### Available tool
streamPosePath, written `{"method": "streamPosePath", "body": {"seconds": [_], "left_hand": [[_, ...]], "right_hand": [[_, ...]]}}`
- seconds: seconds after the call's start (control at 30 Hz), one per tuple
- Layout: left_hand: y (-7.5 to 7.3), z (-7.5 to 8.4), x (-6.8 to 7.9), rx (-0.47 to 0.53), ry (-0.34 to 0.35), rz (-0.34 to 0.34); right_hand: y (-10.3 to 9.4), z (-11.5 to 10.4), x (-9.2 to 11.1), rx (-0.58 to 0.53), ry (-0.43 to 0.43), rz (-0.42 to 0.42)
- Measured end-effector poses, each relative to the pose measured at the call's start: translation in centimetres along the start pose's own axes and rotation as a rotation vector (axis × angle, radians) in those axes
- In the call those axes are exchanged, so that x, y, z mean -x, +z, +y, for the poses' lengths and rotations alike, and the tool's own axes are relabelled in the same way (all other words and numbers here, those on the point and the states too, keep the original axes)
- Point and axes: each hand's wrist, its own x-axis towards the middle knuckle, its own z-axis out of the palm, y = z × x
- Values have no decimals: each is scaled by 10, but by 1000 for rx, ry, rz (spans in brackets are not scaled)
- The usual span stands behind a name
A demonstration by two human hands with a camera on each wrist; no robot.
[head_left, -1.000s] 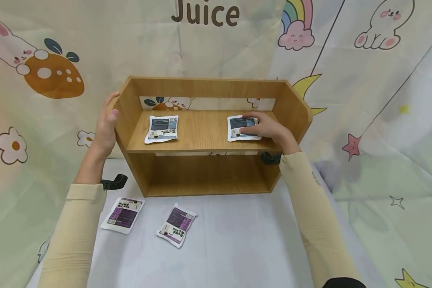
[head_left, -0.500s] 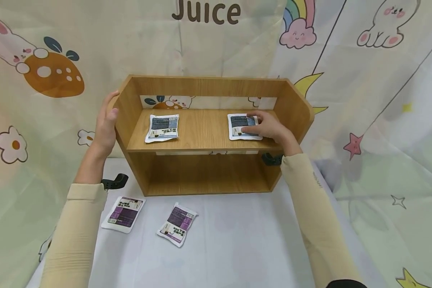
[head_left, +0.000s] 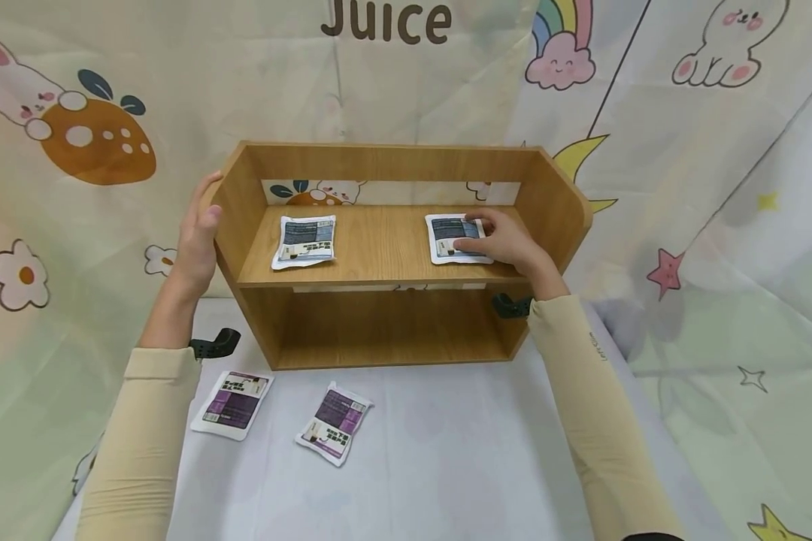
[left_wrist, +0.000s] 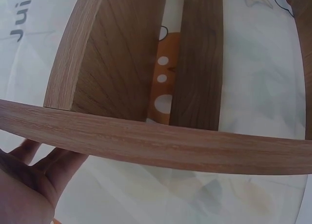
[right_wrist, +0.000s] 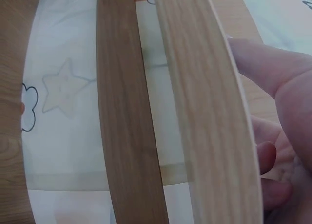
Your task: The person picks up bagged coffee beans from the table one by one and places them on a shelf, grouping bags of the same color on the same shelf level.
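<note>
My right hand (head_left: 504, 240) is over the upper board of a small wooden shelf unit (head_left: 392, 361), its thumb and fingers on the right part of a white pouch (head_left: 441, 244) with a blue-and-dark label. That pouch lies flat, its right edge covered by the hand. In the right wrist view the fingers (right_wrist: 268, 158) are bent behind the board's edge. My left hand (head_left: 196, 237) rests against the unit's outer left side, fingers (left_wrist: 63, 168) extended along the panel. A matching blue-labelled pouch (head_left: 304, 242) lies at the left of the upper board.
Two pouches with purple labels, one tilted (head_left: 334, 423) and one farther left (head_left: 233, 404), lie on the white tabletop (head_left: 433, 451) before the unit. Behind it hangs a printed cloth (head_left: 406, 90) with cartoon figures. The unit's lower compartment (head_left: 386, 323) faces the front.
Both hands keep their places. The pouch under the right hand shifts only slightly, and the head view drifts a little.
</note>
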Motion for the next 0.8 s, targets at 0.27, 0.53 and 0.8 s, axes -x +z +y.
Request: {"method": "streamPosePath", "body": {"seconds": [0.27, 0.53, 0.8], "left_hand": [[1, 0, 0, 23, 16, 7], [2, -2, -2, 59, 7, 9], [0, -1, -1, 75, 29, 10]], "right_hand": [[1, 2, 1, -14, -8, 15], [1, 0, 12, -25, -11, 110], [8, -14, 39, 21, -116, 265]]}}
